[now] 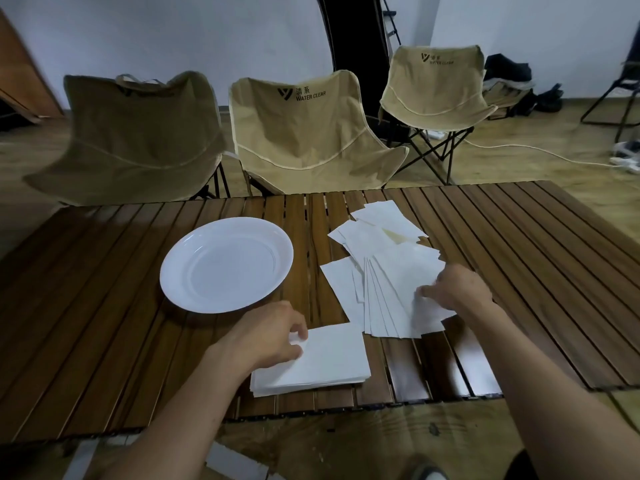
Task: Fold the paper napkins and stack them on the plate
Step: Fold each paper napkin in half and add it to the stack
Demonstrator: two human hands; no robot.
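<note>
Two hands work beside the bare plate: left hand pinching the near napkin stack, right hand curled on fanned napkins, fingertips hidden, grasp indeterminate.

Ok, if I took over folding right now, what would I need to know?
Left hand: fingers pinching the corner of the neat napkin stack at the table's near edge.
Right hand: fingers on the fanned loose napkins, right of the plate.
Plate: holds no napkins.
Done: some napkins lie squared in a pile, on the table, not the plate.
Left: fold the loose ones, then stack all on the plate.
</note>
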